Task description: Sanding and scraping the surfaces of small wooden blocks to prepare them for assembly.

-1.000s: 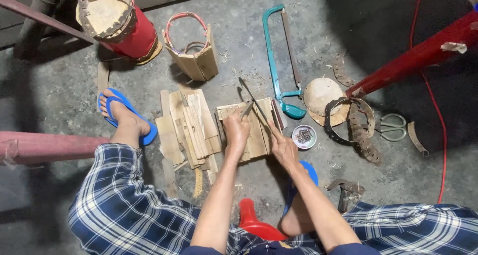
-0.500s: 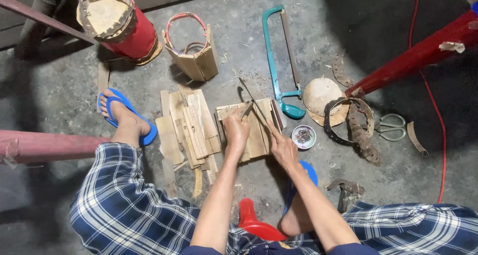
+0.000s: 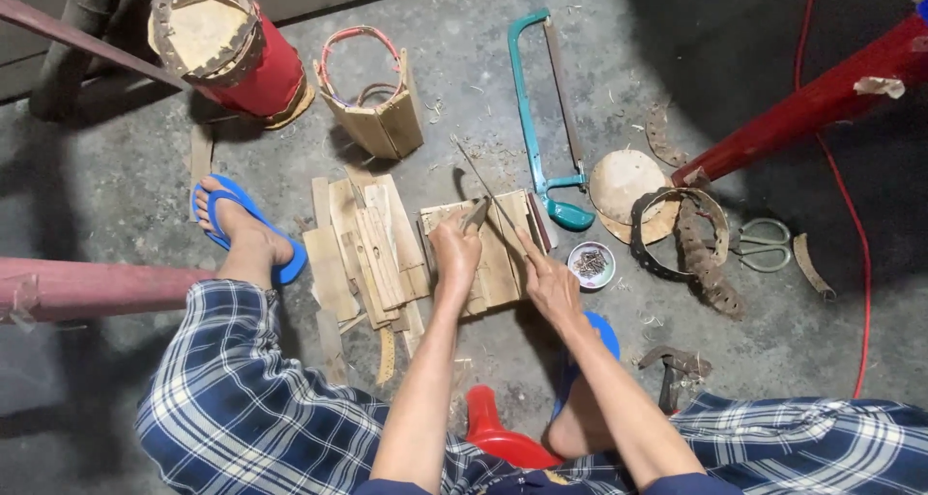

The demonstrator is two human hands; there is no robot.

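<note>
Hands are seen over a wooden board (image 3: 493,263) laid flat on the concrete floor (image 3: 464,60): the left hand (image 3: 454,253) is closed on pliers (image 3: 476,213), the right hand (image 3: 549,282) is pressed on the board with fingers curled around a thin rod (image 3: 483,188). Small nails are held in a round dish (image 3: 591,264) just right of the board. Farther off, a small wooden box (image 3: 382,118) with coiled wire inside is stood near a red drum (image 3: 232,55).

The left hand (image 3: 454,253) hides the handles of the pliers (image 3: 476,215); what the tips grip is too small to tell. The small round dish (image 3: 590,264), at three o'clock from the right hand (image 3: 549,287), holds unreadable bits
</note>
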